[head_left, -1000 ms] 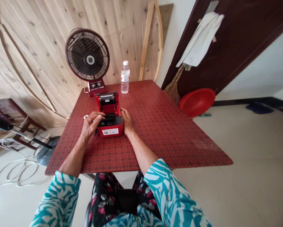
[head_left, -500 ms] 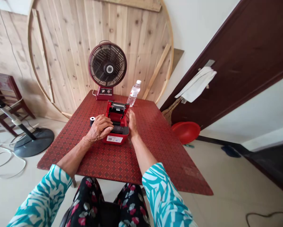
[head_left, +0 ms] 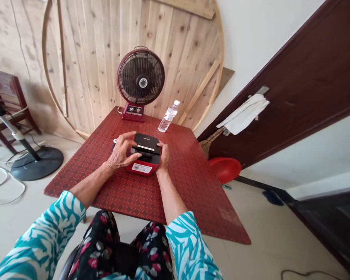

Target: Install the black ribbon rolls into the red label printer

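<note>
A red and black thermal printer (head_left: 147, 159) sits on the table in front of me, its white label strip facing me. Its black lid (head_left: 147, 140) is down or nearly so; I cannot tell if it is latched. My left hand (head_left: 122, 151) rests on the printer's left side, thumb and fingers spread, fingertips touching the lid's edge. Around the right side curls my right hand (head_left: 163, 156), with its thumb at the lid's edge. Behind my left hand, a small paper roll (head_left: 114, 142) shows only in part.
A table fan (head_left: 141, 79) stands at the back of the red patterned table (head_left: 192, 186), with a clear water bottle (head_left: 168, 116) to its right. A red basin (head_left: 229, 170) is on the floor at right. A pedestal base (head_left: 37, 163) stands at left.
The printer's lid, raised half a second ago, has swung down over the paper bay. My left hand has spread its fingers, and my right hand has drawn slightly nearer. The view has shifted.
</note>
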The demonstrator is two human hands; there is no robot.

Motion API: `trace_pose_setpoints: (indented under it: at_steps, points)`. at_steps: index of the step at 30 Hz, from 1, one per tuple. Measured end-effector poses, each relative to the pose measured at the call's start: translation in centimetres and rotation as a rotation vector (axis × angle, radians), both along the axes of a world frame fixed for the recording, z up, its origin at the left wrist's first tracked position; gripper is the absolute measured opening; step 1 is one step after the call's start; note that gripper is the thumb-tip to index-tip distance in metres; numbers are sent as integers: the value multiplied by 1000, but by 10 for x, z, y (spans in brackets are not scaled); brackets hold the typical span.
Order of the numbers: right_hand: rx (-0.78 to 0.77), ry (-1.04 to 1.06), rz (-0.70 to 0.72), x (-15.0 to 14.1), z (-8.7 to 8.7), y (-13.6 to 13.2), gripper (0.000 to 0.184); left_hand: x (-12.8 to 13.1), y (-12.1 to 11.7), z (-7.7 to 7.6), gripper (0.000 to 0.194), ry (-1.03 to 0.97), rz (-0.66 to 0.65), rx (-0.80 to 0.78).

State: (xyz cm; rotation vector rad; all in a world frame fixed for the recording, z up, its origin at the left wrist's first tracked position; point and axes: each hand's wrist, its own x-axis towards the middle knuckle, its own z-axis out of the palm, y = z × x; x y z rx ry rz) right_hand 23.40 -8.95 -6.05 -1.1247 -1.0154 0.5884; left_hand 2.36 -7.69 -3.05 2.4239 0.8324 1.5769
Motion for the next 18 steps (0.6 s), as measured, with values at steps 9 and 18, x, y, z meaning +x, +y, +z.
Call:
trace_pose_setpoints:
  at_steps: [9,18]
  points:
    - [0,-209,-84,0,0,-14,30,-4,7,6,55,97,-111,-77]
    - [-42,-159,-80,-2,3,-19,32,-2,3,8,60,91,-100,-124]
